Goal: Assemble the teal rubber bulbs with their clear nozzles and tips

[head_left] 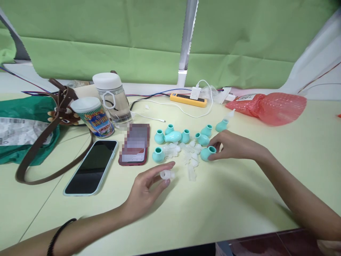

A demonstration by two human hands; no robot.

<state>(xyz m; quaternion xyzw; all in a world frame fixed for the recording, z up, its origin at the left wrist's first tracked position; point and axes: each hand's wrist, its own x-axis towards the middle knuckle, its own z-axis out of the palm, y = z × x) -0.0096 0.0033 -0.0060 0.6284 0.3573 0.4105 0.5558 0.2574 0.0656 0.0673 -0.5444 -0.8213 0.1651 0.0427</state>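
Observation:
Between the thumb and fingers of my left hand (pixel 149 188) is a small clear plastic piece (pixel 167 174), its round opening facing left. The fingers of my right hand (pixel 226 145) are closed on a teal bulb (pixel 207 153) at the right of the group, its opening tilted up. Several other teal bulbs (pixel 173 136) stand or lie near the middle of the table. Clear plastic pieces (pixel 192 153) lie in a loose pile between and in front of them. Behind my right hand, one teal bulb with a clear tip (pixel 221 125) leans to the right.
At left are a dark-screened phone (pixel 92 168), a red-edged phone (pixel 135 144), a patterned can (pixel 96 119), a water bottle (pixel 114 101), a brown strap (pixel 34 177) and a green bag (pixel 39 106). Behind lie a yellow power strip (pixel 188 100) and a red bag (pixel 269 106).

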